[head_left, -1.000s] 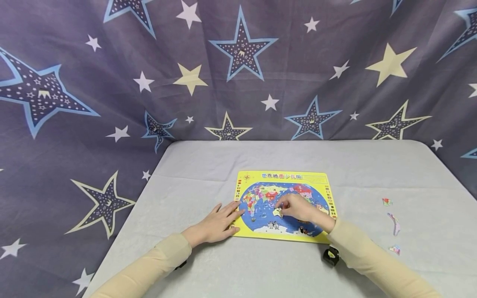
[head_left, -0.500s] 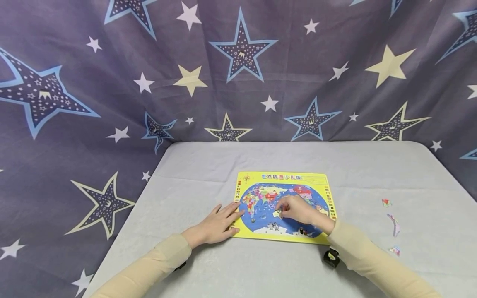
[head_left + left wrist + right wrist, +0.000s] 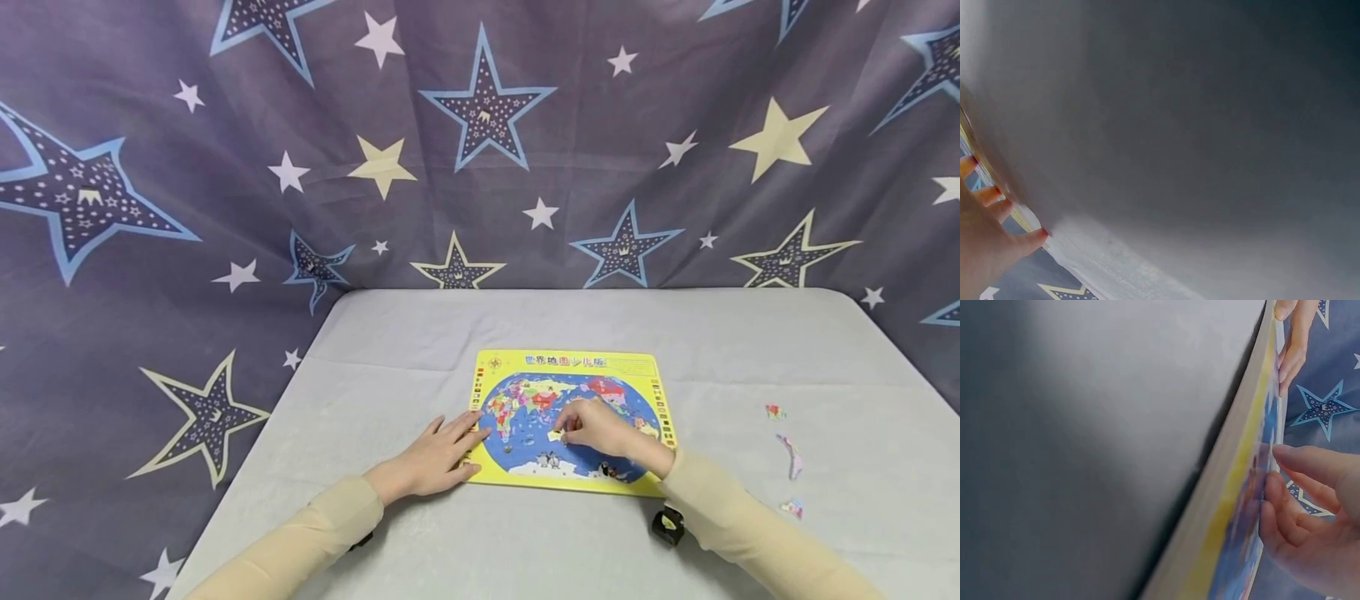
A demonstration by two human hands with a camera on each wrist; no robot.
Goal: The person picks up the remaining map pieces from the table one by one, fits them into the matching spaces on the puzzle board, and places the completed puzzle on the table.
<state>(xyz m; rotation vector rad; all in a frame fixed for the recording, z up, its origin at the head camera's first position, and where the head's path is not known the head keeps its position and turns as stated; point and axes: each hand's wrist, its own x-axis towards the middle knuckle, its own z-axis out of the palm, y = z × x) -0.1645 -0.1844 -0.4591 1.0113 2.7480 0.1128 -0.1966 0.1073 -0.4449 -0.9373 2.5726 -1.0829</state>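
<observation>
A yellow-bordered world map puzzle board lies on the table, its blue ocean filled with colourful land shapes. My left hand rests spread on the board's left edge, with straight fingers reaching onto the map. Over the lower middle of the map, my right hand pinches a small pale yellow puzzle piece between thumb and fingers. That piece is down at the board's surface, partly covered by the fingertips; whether it sits flush cannot be seen. In the right wrist view, the curled fingers touch the board's face.
To the right of the board lie three loose puzzle pieces: a red and green one, a long curved pinkish one and a small multicoloured one. A grey cloth covers the table. Behind hangs a star-patterned curtain.
The pale yellow piece has turned and shifted slightly under my right fingers, and less of it shows. My left hand has stayed on the board's edge. The head view has tilted up slightly.
</observation>
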